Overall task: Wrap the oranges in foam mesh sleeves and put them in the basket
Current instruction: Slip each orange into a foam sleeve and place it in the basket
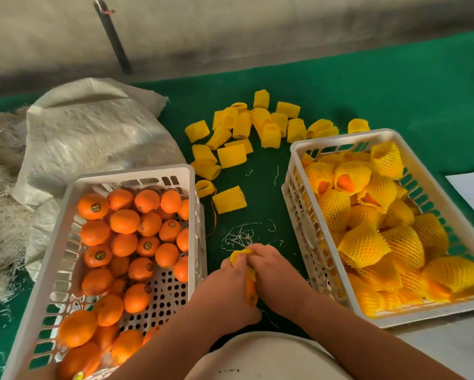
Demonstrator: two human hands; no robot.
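Currently both hands grip one orange between them, left hand and right hand each pinching the yellow mesh sleeve over its far end. It sits between the two white baskets.

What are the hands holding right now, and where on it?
Both hands grip one orange and its foam mesh sleeve: left hand and right hand on opposite sides, at the sleeved far end.

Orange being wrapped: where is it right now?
Head view, bottom centre: the orange sits between the left hand and right hand, half inside a foam sleeve, over the green cloth between the two baskets.
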